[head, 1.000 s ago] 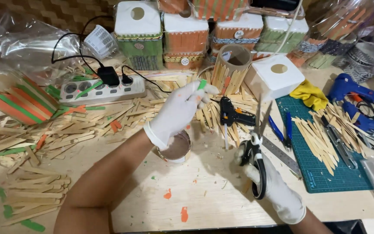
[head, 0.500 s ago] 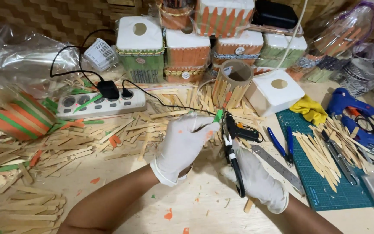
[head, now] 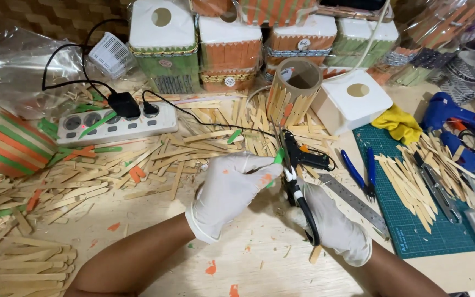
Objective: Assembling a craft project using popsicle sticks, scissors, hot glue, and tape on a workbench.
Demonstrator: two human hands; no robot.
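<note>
Since a moment ago: both gloved hands have come together low at the middle of the table; a second back the left one was reaching up toward the stick pile with the green piece, the right one apart at the side.
Left hand: the left hand (head: 229, 190), in a white glove, has its fingers curled shut, pinching a small green stick (head: 277, 158) by the fingertips, held tilted.
Right hand: the right hand (head: 331, 225), also gloved, is closed round the black handles of the cutters (head: 294, 181), blades pointing up and away.
Green stick: its tip sits right at the cutter blades, touching or nearly so; whether the blades are biting it cannot be told.
Just behind: a black glue gun (head: 303, 154) lies among loose plain sticks, close to the blades.
Right side: a steel ruler (head: 355, 202), blue pliers (head: 361, 170) and a green cutting mat (head: 413, 231).
Far left: a white power strip (head: 114, 124).
</note>
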